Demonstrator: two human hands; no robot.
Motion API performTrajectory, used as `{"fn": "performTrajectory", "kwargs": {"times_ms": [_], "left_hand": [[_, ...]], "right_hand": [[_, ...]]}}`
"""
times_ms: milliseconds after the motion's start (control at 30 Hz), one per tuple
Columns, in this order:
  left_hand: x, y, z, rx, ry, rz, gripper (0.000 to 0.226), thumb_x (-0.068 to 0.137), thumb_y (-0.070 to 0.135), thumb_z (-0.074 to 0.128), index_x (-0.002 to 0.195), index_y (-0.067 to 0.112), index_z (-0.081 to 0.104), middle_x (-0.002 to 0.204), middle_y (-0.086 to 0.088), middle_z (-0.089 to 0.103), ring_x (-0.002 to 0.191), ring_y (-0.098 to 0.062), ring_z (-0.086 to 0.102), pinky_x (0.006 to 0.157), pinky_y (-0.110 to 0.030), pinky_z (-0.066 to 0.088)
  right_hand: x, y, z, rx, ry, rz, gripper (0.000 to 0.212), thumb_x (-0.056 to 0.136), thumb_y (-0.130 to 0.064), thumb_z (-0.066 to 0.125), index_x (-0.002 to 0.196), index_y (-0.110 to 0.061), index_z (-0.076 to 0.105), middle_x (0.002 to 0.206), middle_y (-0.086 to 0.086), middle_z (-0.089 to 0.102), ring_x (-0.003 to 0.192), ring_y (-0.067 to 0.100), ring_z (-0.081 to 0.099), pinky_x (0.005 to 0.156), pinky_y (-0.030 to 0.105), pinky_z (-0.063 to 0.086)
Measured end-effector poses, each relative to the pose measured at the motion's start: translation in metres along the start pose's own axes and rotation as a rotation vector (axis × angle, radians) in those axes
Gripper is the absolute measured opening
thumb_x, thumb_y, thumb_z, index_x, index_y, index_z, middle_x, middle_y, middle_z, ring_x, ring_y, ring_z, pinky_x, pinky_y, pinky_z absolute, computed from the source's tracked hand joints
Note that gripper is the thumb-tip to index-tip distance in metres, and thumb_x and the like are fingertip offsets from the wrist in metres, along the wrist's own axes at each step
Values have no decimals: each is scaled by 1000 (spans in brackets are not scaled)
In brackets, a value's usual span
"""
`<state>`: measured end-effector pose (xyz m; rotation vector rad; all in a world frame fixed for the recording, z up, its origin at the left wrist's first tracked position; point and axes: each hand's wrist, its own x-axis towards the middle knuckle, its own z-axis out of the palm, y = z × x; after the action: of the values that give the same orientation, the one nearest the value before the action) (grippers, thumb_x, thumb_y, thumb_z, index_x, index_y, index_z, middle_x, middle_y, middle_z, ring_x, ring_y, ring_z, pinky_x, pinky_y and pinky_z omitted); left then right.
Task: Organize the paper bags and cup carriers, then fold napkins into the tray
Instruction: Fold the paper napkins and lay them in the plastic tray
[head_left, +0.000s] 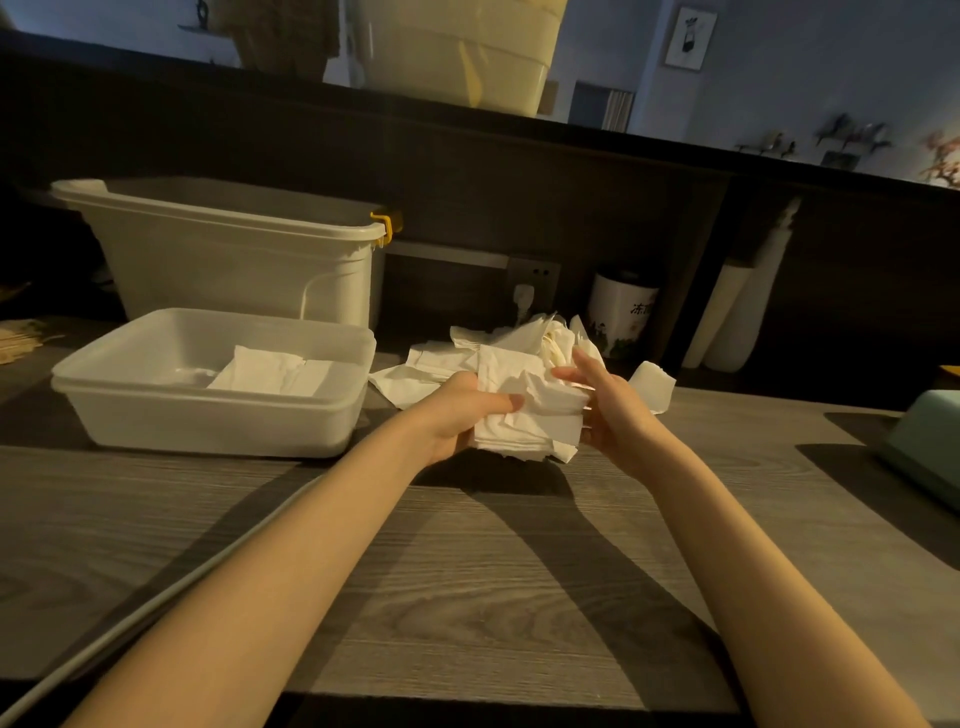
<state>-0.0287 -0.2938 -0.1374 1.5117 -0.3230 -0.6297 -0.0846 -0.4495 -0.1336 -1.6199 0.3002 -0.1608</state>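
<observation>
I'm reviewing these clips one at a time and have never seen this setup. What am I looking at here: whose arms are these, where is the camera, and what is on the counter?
There is no machine here: a person works with bare hands, and the single picture comes from a wide-angle camera worn on the head, looking forward and down. The left hand grips a white folded paper napkin, thumb on top; the right hand touches its other edge with straight fingers. Behind them lies a loose pile of white napkins on the grey wood-grain counter. To the left sits a shallow translucent plastic tray with folded napkins already inside. Behind the tray stands a taller white plastic bin with a yellow clip, and a white printed canister stands by the back wall.
</observation>
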Motion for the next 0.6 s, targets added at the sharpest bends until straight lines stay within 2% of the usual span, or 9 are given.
{"fn": "performTrajectory", "kwargs": {"times_ms": [67, 133, 167, 233, 300, 400, 500, 600], "left_hand": [[1, -1, -1, -21, 48, -8, 16, 89, 9, 59, 104, 12, 52, 93, -4, 64, 80, -15, 64, 61, -22, 54], [1, -1, -2, -61, 84, -23, 22, 89, 10, 60, 107, 11, 49, 96, -7, 64, 80, -17, 65, 63, -25, 54], [2, -1, -3, -70, 93, -34, 26, 89, 11, 61, 111, 10, 48, 98, -8, 65, 80, -17, 65, 63, -25, 55], [1, 0, -3, -90, 82, -53, 22, 89, 10, 60, 110, 10, 51, 94, -8, 66, 76, -16, 66, 57, -23, 55], [-2, 2, -2, -100, 52, -71, 16, 90, 8, 59, 105, 10, 55, 90, -7, 67, 74, -16, 66, 52, -21, 55], [-3, 3, 0, -72, -2, -55, 21, 90, 9, 58, 110, 11, 56, 96, -6, 67, 80, -16, 66, 55, -22, 55], [-5, 3, 2, -61, -29, -50, 11, 91, 11, 56, 100, 16, 55, 93, -3, 65, 81, -14, 65, 62, -23, 55], [-5, 3, 5, -81, -18, -41, 17, 97, 16, 47, 114, 14, 50, 94, -2, 62, 81, -15, 62, 62, -26, 52]], "right_hand": [[-1, -2, -4, 39, -108, -8, 48, 86, -45, 54, 120, -12, 53, 115, 6, 60, 100, 19, 63, 74, 28, 57], [-2, -3, -7, 0, -166, -35, 65, 74, -33, 68, 131, -9, 47, 122, 8, 58, 106, 21, 63, 82, 30, 57], [-1, -1, -8, -55, -163, -55, 66, 73, -25, 71, 132, -9, 46, 122, 8, 58, 106, 20, 63, 83, 30, 57], [-2, 1, -6, -173, -122, -107, 52, 79, -11, 70, 127, -9, 48, 117, 5, 59, 102, 16, 63, 78, 25, 57], [-1, 2, -4, -211, -65, -137, 37, 84, -7, 66, 118, -14, 51, 107, 0, 60, 95, 11, 62, 71, 21, 57], [2, 5, -4, -133, 13, -136, 17, 92, -18, 57, 108, -12, 57, 99, 0, 63, 90, 13, 63, 73, 25, 56], [4, 6, -4, -95, 115, -177, 15, 94, -29, 54, 103, -17, 57, 100, 1, 63, 91, 13, 63, 72, 25, 55], [4, 4, -4, -44, 176, -229, 22, 95, -31, 52, 111, -16, 56, 100, 1, 63, 90, 14, 63, 69, 25, 53]]}}
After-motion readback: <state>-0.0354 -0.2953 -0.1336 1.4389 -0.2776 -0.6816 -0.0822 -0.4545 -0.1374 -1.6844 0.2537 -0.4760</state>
